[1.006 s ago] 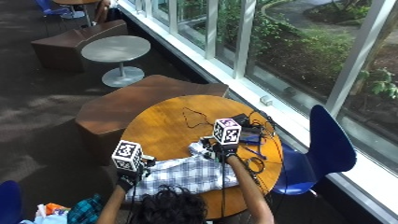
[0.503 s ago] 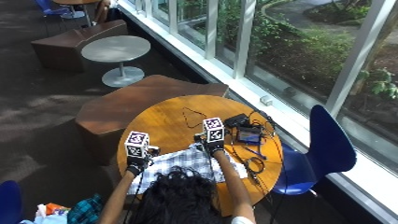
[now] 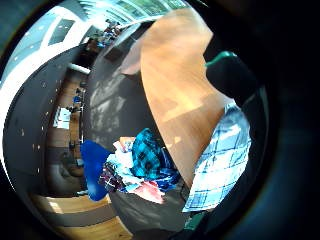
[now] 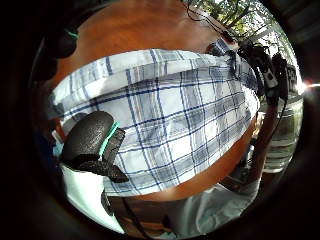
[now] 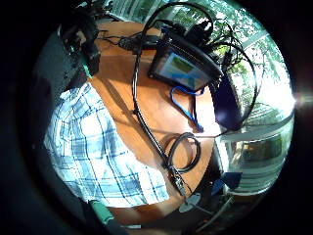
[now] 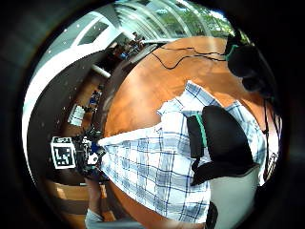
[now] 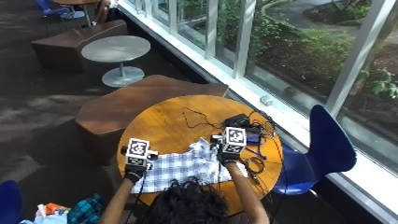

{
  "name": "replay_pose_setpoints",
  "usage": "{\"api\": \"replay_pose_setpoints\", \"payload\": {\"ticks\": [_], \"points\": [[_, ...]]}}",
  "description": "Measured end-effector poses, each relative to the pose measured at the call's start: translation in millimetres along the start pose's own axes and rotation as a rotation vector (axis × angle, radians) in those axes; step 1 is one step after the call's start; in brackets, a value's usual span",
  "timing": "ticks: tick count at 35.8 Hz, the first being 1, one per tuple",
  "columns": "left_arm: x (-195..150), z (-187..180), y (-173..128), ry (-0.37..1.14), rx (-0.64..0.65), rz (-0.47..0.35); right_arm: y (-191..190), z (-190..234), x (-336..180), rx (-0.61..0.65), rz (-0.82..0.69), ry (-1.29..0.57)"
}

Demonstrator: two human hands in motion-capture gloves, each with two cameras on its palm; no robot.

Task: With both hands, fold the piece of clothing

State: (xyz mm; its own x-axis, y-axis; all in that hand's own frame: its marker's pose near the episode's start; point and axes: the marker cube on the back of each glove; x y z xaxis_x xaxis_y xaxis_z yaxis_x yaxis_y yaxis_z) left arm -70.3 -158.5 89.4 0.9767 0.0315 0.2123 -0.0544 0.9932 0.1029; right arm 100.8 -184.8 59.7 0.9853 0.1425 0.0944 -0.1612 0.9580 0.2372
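Observation:
A white and blue plaid shirt (image 7: 183, 167) lies spread on the near part of the round wooden table (image 7: 168, 126). My left hand (image 7: 133, 173) holds its left edge and my right hand (image 7: 225, 156) holds its right edge by the collar end. In the left thumb side palm view the thumb (image 4: 90, 140) lies curled over the shirt (image 4: 170, 115). In the right thumb side palm view the thumb (image 6: 221, 138) presses on the shirt (image 6: 152, 162) in the same way. The other fingers are hidden under the cloth.
A black tablet (image 7: 239, 122) with cables (image 7: 193, 119) sits at the far right of the table, and a cable coil (image 7: 253, 164) lies beside my right hand. A blue chair (image 7: 323, 144) stands to the right. A pile of clothes (image 7: 81, 207) lies on the floor at the left.
My hands came closer together over the shirt, then moved apart again. The right hand now sits further right and nearer the cable coil, with the shirt stretched between both hands.

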Motion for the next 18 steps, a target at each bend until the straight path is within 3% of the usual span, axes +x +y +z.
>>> {"api": "replay_pose_setpoints", "payload": {"ticks": [3, 6, 12, 18], "points": [[3, 4, 16, -0.020, 0.093, -0.023, 45, -16, 28, 0.022, 0.156, 0.025], [16, 11, 39, 0.042, 0.103, -0.016, 85, -21, 52, 0.004, 0.309, 0.083], [38, 30, 78, 0.140, -0.052, -0.020, 124, -3, 73, -0.104, 0.466, 0.136], [45, 60, 84, 0.250, -0.202, -0.019, 125, 16, 66, -0.181, 0.494, 0.167]]}}
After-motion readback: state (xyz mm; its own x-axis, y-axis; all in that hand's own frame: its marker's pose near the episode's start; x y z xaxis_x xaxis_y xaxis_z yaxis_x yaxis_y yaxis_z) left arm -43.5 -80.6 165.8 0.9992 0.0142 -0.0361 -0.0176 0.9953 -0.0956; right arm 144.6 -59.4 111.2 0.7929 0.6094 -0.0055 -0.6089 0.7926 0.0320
